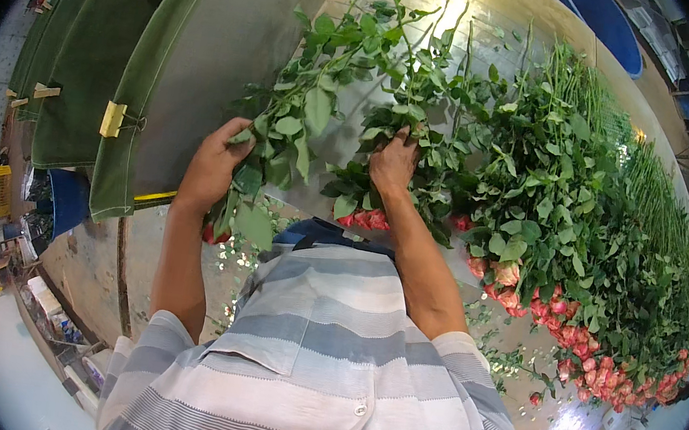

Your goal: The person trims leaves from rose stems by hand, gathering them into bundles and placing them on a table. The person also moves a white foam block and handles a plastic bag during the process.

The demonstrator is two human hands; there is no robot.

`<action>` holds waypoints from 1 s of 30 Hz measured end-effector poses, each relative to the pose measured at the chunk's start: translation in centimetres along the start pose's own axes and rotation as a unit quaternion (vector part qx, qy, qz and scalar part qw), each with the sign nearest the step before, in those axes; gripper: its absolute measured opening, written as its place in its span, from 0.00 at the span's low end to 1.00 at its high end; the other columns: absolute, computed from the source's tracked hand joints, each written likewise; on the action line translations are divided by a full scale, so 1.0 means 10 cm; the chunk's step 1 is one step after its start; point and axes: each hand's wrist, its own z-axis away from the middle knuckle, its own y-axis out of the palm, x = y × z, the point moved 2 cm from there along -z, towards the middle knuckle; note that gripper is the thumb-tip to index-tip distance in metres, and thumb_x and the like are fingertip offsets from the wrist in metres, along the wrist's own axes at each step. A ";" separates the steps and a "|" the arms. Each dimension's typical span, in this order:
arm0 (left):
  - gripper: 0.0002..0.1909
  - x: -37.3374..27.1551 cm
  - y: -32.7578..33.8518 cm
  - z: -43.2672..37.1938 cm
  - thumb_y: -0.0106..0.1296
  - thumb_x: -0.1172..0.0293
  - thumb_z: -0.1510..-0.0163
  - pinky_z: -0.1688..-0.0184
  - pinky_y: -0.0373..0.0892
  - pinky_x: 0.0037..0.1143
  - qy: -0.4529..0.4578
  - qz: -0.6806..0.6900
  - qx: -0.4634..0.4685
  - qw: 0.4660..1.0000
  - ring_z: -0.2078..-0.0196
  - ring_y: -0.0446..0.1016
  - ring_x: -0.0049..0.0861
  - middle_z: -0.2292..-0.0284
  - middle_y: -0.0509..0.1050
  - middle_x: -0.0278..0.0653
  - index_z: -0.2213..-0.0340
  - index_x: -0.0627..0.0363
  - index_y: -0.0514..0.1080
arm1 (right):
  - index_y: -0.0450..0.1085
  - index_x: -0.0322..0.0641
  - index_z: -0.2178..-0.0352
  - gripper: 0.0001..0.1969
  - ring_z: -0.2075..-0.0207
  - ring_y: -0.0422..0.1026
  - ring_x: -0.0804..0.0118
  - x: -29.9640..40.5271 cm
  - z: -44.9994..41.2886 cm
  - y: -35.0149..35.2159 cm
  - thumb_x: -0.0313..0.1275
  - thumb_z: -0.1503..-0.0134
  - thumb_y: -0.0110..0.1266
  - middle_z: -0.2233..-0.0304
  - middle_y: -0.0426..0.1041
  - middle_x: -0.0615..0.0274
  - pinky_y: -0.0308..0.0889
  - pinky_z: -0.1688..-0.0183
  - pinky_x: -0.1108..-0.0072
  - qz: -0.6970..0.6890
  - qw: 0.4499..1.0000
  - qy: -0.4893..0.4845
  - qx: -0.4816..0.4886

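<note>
My left hand (214, 163) is closed around leafy rose stems (288, 124); a red rose head (216, 235) hangs below it. Out over the metal table, my right hand (396, 160) reaches into rose foliage, its fingertips hidden among the leaves, so its grip cannot be made out. Just below that hand lie pink-red rose heads (364, 219) at the table's near edge. To the right spreads a large pile of long-stemmed roses (544, 168), their coral-pink heads (574, 340) towards me and their bare stems pointing away.
Upright panels edged with green cloth (132, 105) stand at the left, with a yellow clip (113, 119) on the nearest. A blue tub (68, 204) sits beyond them, another blue container (607, 21) at the top right. Cut leaves (507, 357) litter the floor.
</note>
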 end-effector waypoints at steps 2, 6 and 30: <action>0.15 0.10 0.08 0.11 0.47 0.68 0.48 0.58 0.64 0.28 0.063 -0.165 -0.064 0.982 0.61 0.71 0.39 0.65 0.73 0.47 0.58 0.59 0.67 | 0.49 0.26 0.47 0.32 0.51 0.56 0.39 0.02 -0.01 -0.07 0.29 0.52 0.49 0.51 0.55 0.38 0.56 0.49 0.61 -0.045 0.998 0.016 0.049; 0.16 0.36 0.76 -0.15 0.45 0.65 0.47 0.64 0.65 0.33 0.077 -0.218 -0.033 0.972 0.64 0.70 0.51 0.69 0.71 0.55 0.59 0.60 0.66 | 0.51 0.30 0.47 0.30 0.56 0.60 0.40 0.00 0.02 0.01 0.26 0.51 0.48 0.56 0.60 0.37 0.58 0.55 0.62 -0.006 0.998 -0.067 -0.007; 0.14 0.25 0.22 -0.77 0.41 0.70 0.48 0.62 0.65 0.41 0.087 -0.335 -0.231 0.909 0.62 0.70 0.53 0.66 0.72 0.56 0.59 0.53 0.68 | 0.41 0.33 0.42 0.39 0.47 0.55 0.42 -0.01 -0.06 -0.01 0.34 0.51 0.51 0.47 0.52 0.38 0.51 0.45 0.58 0.018 0.998 0.003 0.066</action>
